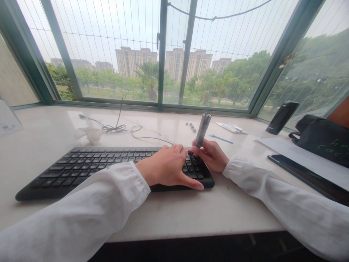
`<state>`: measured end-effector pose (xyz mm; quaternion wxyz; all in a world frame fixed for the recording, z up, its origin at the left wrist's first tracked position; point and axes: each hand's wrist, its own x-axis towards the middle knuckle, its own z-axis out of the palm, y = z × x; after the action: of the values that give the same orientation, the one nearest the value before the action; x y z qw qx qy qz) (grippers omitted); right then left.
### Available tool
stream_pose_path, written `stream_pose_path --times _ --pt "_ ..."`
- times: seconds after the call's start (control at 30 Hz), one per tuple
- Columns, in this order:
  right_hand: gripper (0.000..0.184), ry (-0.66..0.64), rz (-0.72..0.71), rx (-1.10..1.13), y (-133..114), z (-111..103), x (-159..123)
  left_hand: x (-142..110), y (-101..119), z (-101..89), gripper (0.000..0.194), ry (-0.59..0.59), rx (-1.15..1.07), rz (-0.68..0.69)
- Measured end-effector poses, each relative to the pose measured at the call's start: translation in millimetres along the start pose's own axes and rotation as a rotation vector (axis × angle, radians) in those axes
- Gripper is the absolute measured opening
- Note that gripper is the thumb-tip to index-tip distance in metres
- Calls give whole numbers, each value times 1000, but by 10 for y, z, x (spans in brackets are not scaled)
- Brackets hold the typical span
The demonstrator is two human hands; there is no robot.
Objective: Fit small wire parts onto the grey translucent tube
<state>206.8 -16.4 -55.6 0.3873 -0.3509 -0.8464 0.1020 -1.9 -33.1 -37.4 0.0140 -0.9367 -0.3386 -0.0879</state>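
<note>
A black keyboard [94, 165] lies on the white tabletop, angled across in front of me. My left hand [170, 165] rests over the right part of the keyboard, palm down and open, with the thumb stretched along its front edge. At the keyboard's upper right, my right hand [209, 154] is closed around a grey, flat-sided tool [203, 131] with small metal prongs at its upper end. The tool stands nearly upright. Its lower end is hidden by the fingers near the number keys. Several small loose keycaps [191, 126] lie behind the tool.
A thin blue stick [221, 138] and a clear plastic packet [231, 128] lie behind my right hand. To the right are a phone [308, 174], paper [289, 151], a black pouch [324, 138] and a black cylinder [282, 117]. A cable [114, 128] and crumpled clear plastic [92, 134] lie behind the keyboard.
</note>
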Motion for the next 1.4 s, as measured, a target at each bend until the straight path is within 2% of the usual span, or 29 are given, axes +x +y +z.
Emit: stream_pose_path --times 0.17,0.3,0.33,0.53,0.67,0.83,1.03,1.4 --pt "32 3 53 104 5 10 23 3 -1 5 110 -13 -14 -14" --pt "41 247 219 439 119 8 71 2 -13 20 114 -8 3 -9" --pt "41 251 240 482 155 4 74 3 -15 22 115 -6 8 -7" --pt "37 70 145 331 194 -12 40 6 -10 20 112 2 5 -7" --pt "33 -35 145 356 127 -21 48 10 -8 12 109 -10 5 -11" --pt "40 -100 190 466 111 -39 95 10 -11 1 111 -18 6 -7" --pt "39 -125 306 464 125 -76 112 1 -14 11 116 -10 9 8" --pt "38 -194 261 410 160 -138 124 0 -12 1 111 -16 24 13"
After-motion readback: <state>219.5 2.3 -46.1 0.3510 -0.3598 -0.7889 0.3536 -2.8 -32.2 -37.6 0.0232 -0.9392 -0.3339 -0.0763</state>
